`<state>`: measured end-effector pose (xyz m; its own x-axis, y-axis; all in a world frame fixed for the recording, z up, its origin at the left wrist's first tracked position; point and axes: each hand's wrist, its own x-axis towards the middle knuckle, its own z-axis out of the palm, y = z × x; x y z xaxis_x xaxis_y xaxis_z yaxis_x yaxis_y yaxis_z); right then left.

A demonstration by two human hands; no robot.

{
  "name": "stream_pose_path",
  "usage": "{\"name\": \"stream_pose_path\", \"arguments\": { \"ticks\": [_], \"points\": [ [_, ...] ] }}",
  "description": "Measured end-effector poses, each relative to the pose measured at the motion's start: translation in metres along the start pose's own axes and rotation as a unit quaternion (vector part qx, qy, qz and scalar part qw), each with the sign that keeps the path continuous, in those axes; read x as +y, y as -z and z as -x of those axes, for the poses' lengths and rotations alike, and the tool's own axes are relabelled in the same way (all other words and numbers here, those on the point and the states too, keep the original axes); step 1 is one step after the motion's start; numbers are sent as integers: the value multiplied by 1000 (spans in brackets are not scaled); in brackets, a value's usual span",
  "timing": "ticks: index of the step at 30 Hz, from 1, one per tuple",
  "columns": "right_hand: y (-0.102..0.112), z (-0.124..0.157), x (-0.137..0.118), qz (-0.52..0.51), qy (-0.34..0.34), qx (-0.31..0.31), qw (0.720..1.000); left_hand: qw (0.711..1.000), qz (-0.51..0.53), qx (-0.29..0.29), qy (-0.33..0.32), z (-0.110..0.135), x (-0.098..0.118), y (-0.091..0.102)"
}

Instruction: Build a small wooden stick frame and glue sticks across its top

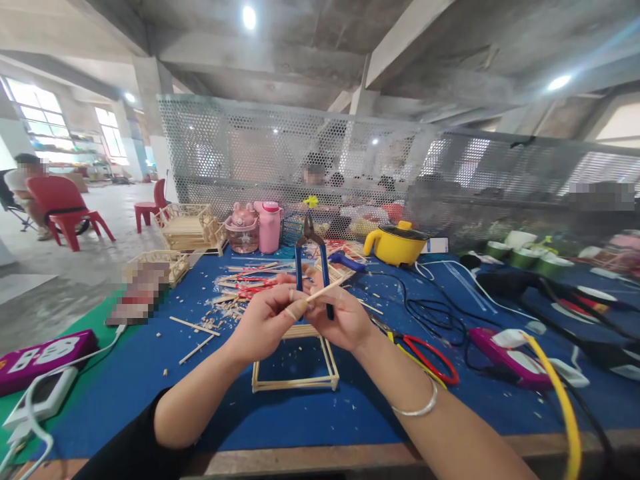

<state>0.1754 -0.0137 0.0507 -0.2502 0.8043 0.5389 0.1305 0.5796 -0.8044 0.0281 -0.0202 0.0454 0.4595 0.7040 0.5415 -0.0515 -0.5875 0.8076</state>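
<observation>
My left hand (267, 321) is closed in a pinch on one end of a thin wooden stick (327, 288). My right hand (344, 319) is closed around blue-handled pliers (311, 257), whose jaws point up and away from me, and its fingers also touch the stick. Both hands hover just above a small frame built of wooden sticks (295, 363) that stands on the blue table cover (210, 393).
Loose sticks and wood scraps (235, 287) lie behind the hands. Red-handled scissors (427, 357) and black cables lie to the right, near a yellow pot (397, 245). Pink containers (255, 228) and stick baskets stand at the back left, power strips (43, 353) at the left edge. People sit beyond the mesh screen.
</observation>
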Motion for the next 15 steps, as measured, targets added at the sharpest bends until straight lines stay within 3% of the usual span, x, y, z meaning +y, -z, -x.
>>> {"name": "stream_pose_path", "arguments": {
  "ticks": [3,5,8,12,15],
  "points": [
    [7,4,3,-121,-57,-79,988,1000,7,-28,10,2,1,-5],
    [13,7,1,-179,-84,-99,975,999,-3,-35,20,2,1,-7],
    [30,7,-9,-174,-71,-44,981,1000,11,3,27,0,1,-2],
    [75,4,-14,-131,-12,63,989,979,40,164,110,-6,-6,14],
    [99,6,2,-14,-50,118,992,970,11,202,135,-9,-15,19]
  ]
}}
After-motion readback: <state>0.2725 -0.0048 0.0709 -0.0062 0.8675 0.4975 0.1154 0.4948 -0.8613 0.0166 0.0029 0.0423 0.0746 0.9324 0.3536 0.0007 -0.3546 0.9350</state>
